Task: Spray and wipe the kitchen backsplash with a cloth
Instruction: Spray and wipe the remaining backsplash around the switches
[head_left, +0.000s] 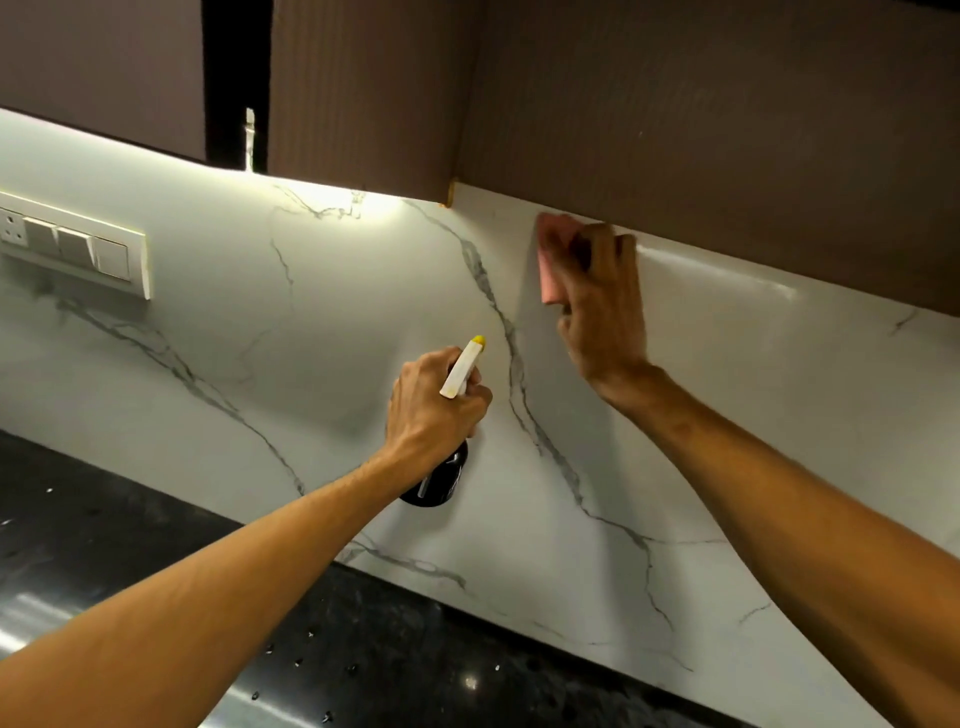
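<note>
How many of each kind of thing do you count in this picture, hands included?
Spray bottles: 1, the spray bottle
Cloths: 1, the pink cloth
Hands: 2, the left hand and the right hand
Switch panels: 1, the switch panel
Total: 5

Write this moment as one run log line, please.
left hand: holds spray bottle | right hand: holds pink cloth against marble backsplash, under cabinet

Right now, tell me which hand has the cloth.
The right hand, holding the pink cloth against the backsplash; the left hand grips the spray bottle.
</note>
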